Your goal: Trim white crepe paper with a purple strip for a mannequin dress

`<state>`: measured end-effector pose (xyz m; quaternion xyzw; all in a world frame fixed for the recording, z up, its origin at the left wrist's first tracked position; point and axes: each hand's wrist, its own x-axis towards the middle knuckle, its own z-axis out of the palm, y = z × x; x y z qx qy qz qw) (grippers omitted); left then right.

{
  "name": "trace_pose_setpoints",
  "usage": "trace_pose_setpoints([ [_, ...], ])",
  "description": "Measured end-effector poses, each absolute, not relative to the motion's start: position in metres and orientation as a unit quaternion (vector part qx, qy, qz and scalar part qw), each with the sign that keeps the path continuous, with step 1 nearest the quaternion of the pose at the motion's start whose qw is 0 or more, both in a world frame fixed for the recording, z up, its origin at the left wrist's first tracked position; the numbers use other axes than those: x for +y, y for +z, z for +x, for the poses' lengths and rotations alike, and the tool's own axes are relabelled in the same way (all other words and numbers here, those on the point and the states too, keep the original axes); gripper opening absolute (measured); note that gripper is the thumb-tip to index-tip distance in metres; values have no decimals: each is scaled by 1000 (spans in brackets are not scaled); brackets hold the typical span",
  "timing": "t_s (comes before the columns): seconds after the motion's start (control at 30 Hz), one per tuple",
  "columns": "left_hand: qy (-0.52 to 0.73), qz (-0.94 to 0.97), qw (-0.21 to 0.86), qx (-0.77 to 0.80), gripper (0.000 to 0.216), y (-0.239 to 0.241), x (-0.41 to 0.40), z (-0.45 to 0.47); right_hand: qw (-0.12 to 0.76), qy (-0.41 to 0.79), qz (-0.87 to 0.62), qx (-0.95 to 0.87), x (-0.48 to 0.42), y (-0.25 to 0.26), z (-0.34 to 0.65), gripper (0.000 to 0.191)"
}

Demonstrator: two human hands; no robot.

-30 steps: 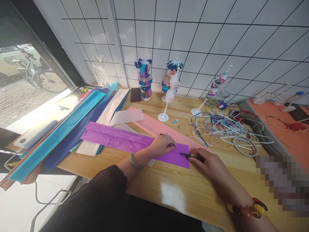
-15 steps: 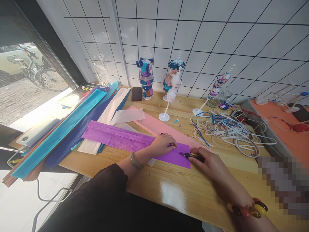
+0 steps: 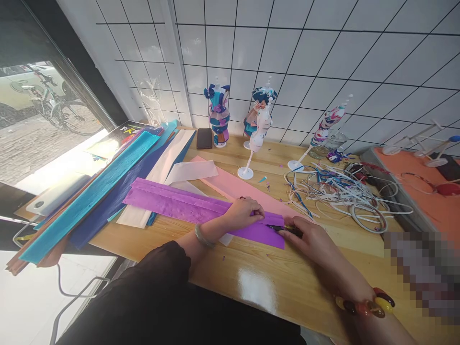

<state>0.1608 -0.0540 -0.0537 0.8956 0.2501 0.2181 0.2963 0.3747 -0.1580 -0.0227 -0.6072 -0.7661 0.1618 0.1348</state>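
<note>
Your left hand (image 3: pixel 243 213) steadies the purple paper (image 3: pixel 179 202), pinch unclear; guide the scissors (image 3: pixel 276 228) clasped in your right hand (image 3: pixel 312 239) straight.

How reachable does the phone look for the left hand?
Likely yes, once it lets go: the left hand is on the purple paper, and the flat sheets toward the phone seem too low to block it.

Four dress forms (image 3: pixel 219 120), one pair of scissors (image 3: pixel 276 228), one purple strip (image 3: pixel 179 201).
Also in view: one pink sheet (image 3: pixel 234 185), one dark phone (image 3: pixel 204 138), one bicycle (image 3: pixel 52 103), one pale bangle (image 3: pixel 199 234), one bead bracelet (image 3: pixel 364 308). The tangled cords (image 3: pixel 334 189) and the overlapping papers (image 3: pixel 97 191) at left cannot be counted.
</note>
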Motion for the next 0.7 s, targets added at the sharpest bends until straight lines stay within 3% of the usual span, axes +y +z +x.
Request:
trace_pose_setpoints([
  [0.7, 225, 865, 340, 293, 22, -51, -55, 161, 143, 142, -609, -767, -157, -23, 369, 26],
])
